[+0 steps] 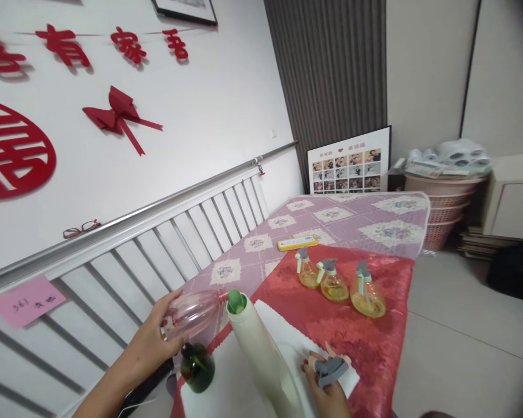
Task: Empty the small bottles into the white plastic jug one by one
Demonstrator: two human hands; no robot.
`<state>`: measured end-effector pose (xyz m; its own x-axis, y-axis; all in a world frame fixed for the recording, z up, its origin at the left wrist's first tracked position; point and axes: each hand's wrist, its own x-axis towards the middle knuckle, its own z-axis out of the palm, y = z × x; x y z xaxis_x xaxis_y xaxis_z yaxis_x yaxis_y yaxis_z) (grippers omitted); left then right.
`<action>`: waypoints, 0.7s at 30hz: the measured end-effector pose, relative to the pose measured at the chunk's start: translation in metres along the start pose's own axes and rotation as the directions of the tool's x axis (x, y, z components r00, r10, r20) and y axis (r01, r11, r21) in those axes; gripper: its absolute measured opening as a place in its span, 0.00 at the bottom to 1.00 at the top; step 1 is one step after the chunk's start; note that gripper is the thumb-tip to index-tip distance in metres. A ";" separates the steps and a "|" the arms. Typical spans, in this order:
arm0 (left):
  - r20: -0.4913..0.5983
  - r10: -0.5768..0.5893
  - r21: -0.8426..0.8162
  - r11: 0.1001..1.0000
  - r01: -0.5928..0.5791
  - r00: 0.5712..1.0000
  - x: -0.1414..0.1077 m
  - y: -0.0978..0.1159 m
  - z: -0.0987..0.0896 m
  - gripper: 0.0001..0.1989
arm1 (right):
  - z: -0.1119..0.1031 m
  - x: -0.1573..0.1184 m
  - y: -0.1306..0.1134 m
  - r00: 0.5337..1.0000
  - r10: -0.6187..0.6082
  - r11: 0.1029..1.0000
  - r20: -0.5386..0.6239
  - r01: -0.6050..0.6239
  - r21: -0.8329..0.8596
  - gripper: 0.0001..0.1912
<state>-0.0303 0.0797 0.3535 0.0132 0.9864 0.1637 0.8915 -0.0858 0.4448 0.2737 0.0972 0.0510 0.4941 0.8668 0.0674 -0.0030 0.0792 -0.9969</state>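
Bottle (197, 313) and trigger head (330, 371) held in separate hands

Right hand (325, 395) was positioned low, right of the pale green container (264, 354), with the fingers closed around the trigger head above the white cloth (222, 377). The lower frame edge cut off the right wrist; the palm-side grip was hidden. The same edge cut off the container's lower end. The container was tilted, its mouth toward the far left, with a green piece (236, 302) inside; its depth could not be determined.

Left hand (169, 331) was apart from the right, with its forearm angled up from the lower left. Thumb and fingers clamped the rear of the clear pinkish bottle, partly covering it. The bottle lay nearly horizontal, neck at the container mouth; contact there was unclear. Dark green bottle (197, 368) stood just below the left thumb, contents indistinct.

Farther off, three spray bottles (333, 287) stood on red cloth (387, 342). Beyond them, print on the yellow-edged case (297, 242) was illegible.
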 end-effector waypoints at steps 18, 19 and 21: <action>0.013 0.120 0.039 0.992 -0.120 0.993 0.006 0.005 -0.008 0.36 | -0.002 -0.002 -0.003 0.996 0.034 0.999 0.080 -0.034 0.000 0.20; 0.016 0.117 0.043 0.992 -0.117 0.993 0.006 0.006 -0.009 0.36 | -0.002 -0.002 -0.006 0.997 0.031 1.000 0.073 -0.031 0.003 0.21; 0.010 0.118 0.046 0.992 -0.118 0.993 0.006 0.008 -0.010 0.36 | -0.002 -0.003 -0.012 0.998 0.021 1.000 0.052 -0.021 0.009 0.21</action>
<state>-0.0274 0.0833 0.3671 0.1229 0.9708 0.2060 0.9038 -0.1953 0.3809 0.2742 0.0922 0.0629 0.4485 0.8924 0.0490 -0.0210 0.0653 -0.9976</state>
